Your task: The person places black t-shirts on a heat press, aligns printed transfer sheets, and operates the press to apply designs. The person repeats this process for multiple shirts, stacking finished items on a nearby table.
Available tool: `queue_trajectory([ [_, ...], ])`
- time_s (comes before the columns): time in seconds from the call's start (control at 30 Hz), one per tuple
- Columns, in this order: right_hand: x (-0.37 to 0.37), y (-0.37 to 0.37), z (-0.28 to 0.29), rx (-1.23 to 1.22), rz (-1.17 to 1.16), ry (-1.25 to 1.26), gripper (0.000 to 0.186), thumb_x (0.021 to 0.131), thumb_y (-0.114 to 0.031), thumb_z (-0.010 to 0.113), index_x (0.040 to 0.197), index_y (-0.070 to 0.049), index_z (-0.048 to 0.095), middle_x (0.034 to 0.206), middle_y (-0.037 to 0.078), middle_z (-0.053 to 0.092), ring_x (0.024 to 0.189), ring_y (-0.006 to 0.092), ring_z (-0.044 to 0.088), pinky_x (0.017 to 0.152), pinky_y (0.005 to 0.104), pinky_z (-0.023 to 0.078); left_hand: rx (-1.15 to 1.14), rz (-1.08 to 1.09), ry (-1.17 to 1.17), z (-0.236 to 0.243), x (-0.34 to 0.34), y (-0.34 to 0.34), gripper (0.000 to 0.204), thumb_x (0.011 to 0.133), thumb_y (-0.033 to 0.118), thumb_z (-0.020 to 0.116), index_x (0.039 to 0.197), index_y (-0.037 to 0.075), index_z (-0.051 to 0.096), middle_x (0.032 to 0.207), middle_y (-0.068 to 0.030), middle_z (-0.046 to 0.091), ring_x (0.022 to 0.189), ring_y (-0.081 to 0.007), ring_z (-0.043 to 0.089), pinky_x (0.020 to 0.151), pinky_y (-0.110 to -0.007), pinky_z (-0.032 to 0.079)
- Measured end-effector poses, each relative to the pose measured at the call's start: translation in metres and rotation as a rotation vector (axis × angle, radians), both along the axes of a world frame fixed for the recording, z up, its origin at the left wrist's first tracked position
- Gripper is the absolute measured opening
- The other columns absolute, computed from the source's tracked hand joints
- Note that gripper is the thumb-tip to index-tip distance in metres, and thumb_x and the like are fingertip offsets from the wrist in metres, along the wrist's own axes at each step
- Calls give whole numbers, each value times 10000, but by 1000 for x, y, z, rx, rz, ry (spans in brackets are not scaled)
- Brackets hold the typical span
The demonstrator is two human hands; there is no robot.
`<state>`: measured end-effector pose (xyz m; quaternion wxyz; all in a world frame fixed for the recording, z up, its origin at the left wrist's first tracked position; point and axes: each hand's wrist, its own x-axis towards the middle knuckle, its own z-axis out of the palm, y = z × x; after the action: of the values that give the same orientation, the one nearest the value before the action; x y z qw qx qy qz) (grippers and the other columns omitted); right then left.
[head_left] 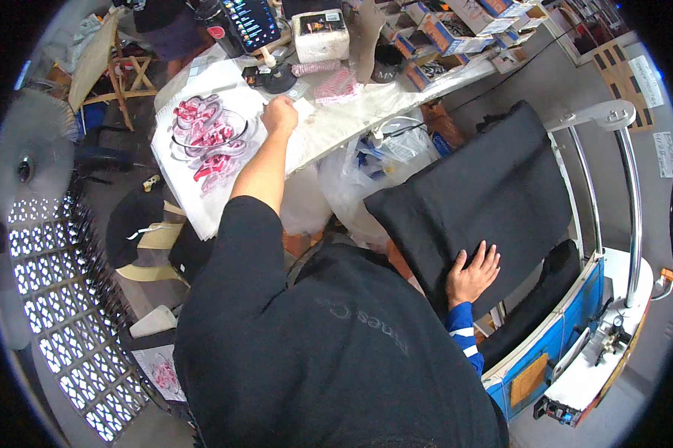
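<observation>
One printed sheet [211,149], one black cloth [475,194].
Left hand [280,116]: fingers curled, cannot tell on what. Right hand [472,278]: fingers apart, on cloth.

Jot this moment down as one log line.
Left hand: curled shut near phone stand, contents unclear | Right hand: resting on black fabric | Nearby: red-printed sheet

We count two hands: one left hand [280,116] and one right hand [472,280]. We see one black cloth [478,198], two prints [213,138], one desk [336,134], one screen [252,30], one mug [386,63] and one fan [29,168]. We tally two steel poles [631,216], two wall notices [645,81] and one orange plug [672,279]. The boxes [456,33] are several, too crowded for us to number exactly.
</observation>
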<state>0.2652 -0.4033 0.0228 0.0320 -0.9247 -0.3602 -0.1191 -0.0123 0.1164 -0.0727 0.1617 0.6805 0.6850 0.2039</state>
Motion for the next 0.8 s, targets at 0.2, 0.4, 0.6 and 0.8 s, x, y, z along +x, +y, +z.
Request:
queue_trajectory([
  [0.2,-2,3,5,17,3,-4,591,1000,-430,600,1487,-97,554,1601,179,459,1513,405,369,1245,587,244,38,-257,-90,-7,35,15,191,901,189,697,1055,100,765,1099,-137,759,1068,-362,704,944,-480,539],
  [0.4,-3,2,5,22,-3,1,596,975,-409,626,1474,-90,563,1598,182,462,1501,414,383,1240,590,256,59,-51,113,3,113,18,250,919,206,672,1133,93,735,1182,-117,744,1163,-329,679,1023,-506,483],
  [0.6,-2,3,5,31,13,-5,600,986,-435,606,1474,-87,565,1600,186,460,1509,415,373,1243,591,248,-79,-43,249,-3,127,28,256,996,198,548,1162,118,725,1234,-98,725,1227,-291,647,1040,-496,435],
  [0.8,-1,5,5,29,5,11,599,982,-432,615,1468,-85,570,1602,187,457,1512,408,371,1246,590,243,60,-5,262,-12,125,27,274,1017,200,507,1099,134,761,1207,-86,733,1216,-272,654,1037,-498,445],
])
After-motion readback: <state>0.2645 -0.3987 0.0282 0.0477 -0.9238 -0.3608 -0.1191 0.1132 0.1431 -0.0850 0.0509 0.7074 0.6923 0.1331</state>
